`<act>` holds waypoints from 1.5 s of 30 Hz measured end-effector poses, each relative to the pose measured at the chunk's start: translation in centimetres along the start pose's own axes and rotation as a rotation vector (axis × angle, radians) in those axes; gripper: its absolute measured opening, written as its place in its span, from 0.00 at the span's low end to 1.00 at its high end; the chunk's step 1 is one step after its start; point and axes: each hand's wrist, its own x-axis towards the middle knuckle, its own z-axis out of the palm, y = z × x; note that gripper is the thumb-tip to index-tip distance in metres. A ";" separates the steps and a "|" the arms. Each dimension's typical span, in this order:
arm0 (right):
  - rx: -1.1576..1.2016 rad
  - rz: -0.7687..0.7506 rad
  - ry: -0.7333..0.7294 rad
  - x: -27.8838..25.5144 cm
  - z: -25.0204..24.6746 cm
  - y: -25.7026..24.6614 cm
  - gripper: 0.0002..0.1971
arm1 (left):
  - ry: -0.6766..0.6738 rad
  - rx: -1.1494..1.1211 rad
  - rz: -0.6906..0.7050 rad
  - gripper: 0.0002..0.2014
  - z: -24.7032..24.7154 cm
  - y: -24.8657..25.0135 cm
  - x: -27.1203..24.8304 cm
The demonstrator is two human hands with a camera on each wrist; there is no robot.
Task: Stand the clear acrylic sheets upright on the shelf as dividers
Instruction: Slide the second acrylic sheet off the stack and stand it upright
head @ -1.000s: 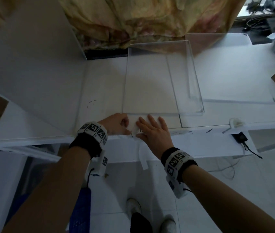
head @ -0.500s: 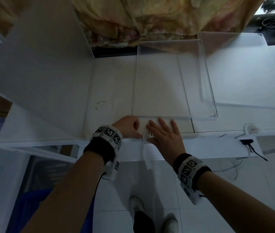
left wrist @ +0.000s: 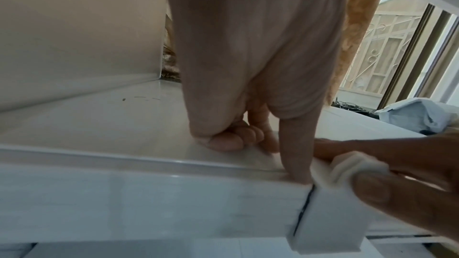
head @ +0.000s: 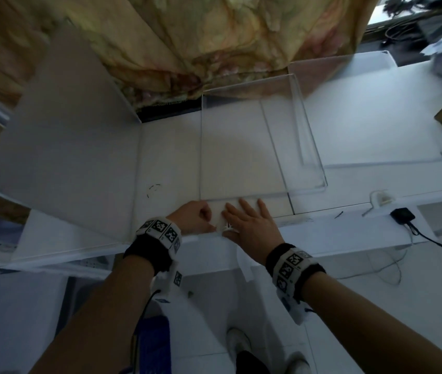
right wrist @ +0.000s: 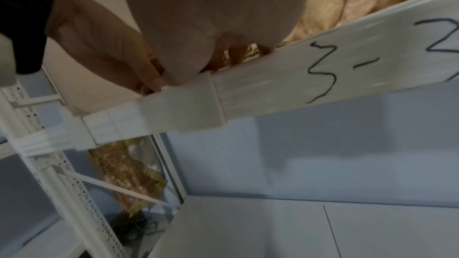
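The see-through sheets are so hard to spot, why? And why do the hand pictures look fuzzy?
Head view: the upright clear acrylic sheet shows mostly by its bright edges, under dim, bluish light. Left wrist view: the left hand sits so close that it looks huge and soft. Right wrist view: the right hand fills the top, and the marker writing on the shelf's front edge looks smeared.

Handwritten black "3-2" on the shelf's white front rail (right wrist: 310, 77).

On the white shelf (head: 166, 163) a clear sheet (head: 244, 147) stands upright, another (head: 371, 112) to its right. At the shelf's front edge the left hand (head: 193, 217) is curled, touching the flat right hand (head: 249, 222) at a small white clip (head: 226, 225).
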 end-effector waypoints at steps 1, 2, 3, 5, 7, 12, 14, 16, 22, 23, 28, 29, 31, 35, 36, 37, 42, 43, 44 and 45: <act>0.033 -0.006 0.006 0.1 -0.4 0.0 0.35 | 0.011 -0.038 0.006 0.11 -0.2 -0.2 0.0; 0.086 0.011 0.020 0.2 -0.9 0.1 0.36 | 0.033 -0.100 -0.002 0.10 -0.5 -0.5 -0.1; 0.152 0.042 0.057 0.4 -1.5 0.3 0.34 | 0.077 -0.189 -0.022 0.08 -0.9 -0.8 0.0; 0.212 0.118 0.184 1.3 -2.4 1.2 0.25 | 0.245 -0.403 -0.088 0.06 -1.5 -1.8 0.6; 0.090 0.193 0.204 2.2 -3.1 2.5 0.24 | 0.363 -0.651 -0.135 0.07 -2.2 -2.3 0.9; -0.047 0.281 -0.084 3.0 -3.2 4.5 0.30 | 0.145 -1.089 -0.176 0.06 -3.0 -0.4 0.8; -0.040 0.262 -0.111 3.1 -3.7 4.6 0.30 | 0.158 -1.182 -0.275 0.07 -3.7 0.2 0.8; -0.011 0.270 -0.159 3.3 -4.3 4.6 0.30 | 0.162 -1.212 -0.335 0.08 -4.2 0.4 1.2; -0.043 0.229 -0.225 3.1 -4.9 4.6 0.27 | 0.053 -1.305 -0.352 0.05 -4.8 2.2 1.7; -0.051 0.224 -0.232 3.1 -5.0 4.6 0.27 | 0.041 -1.307 -0.343 0.08 -4.8 2.4 1.7; -0.090 0.205 -0.174 2.7 -4.4 4.6 0.27 | 0.118 -1.328 -0.332 0.09 -4.1 2.2 2.2; -0.091 0.204 -0.152 2.6 -4.3 4.5 0.28 | 0.122 -1.316 -0.329 0.08 -4.1 2.1 2.4; -0.069 0.221 -0.103 2.2 -4.5 4.3 0.28 | 0.084 -1.263 -0.314 0.05 -4.1 1.6 3.0; -0.009 0.254 -0.006 1.8 -4.9 4.1 0.28 | 0.104 -1.057 -0.277 0.14 -4.5 1.1 3.6; 0.036 0.258 0.019 1.8 -5.2 4.1 0.28 | 0.104 -0.997 -0.250 0.15 -4.7 1.3 3.5; 0.086 0.259 0.034 1.7 -5.6 4.1 0.28 | 0.093 -0.952 -0.219 0.17 -4.9 1.6 3.2; 0.085 0.273 0.028 2.4 -8.4 2.8 0.35 | 0.076 -0.892 -0.034 0.18 -7.2 4.1 0.6; 0.093 0.292 0.047 2.8 -9.3 2.1 0.35 | 0.087 -0.888 0.014 0.18 -8.0 4.9 -0.2; 0.120 0.308 0.093 3.3 -10.1 1.5 0.35 | 0.099 -0.894 0.066 0.18 -8.8 5.8 -1.1; 0.153 0.316 0.152 3.7 -10.9 0.7 0.35 | 0.107 -0.912 0.122 0.17 -9.4 6.8 -1.9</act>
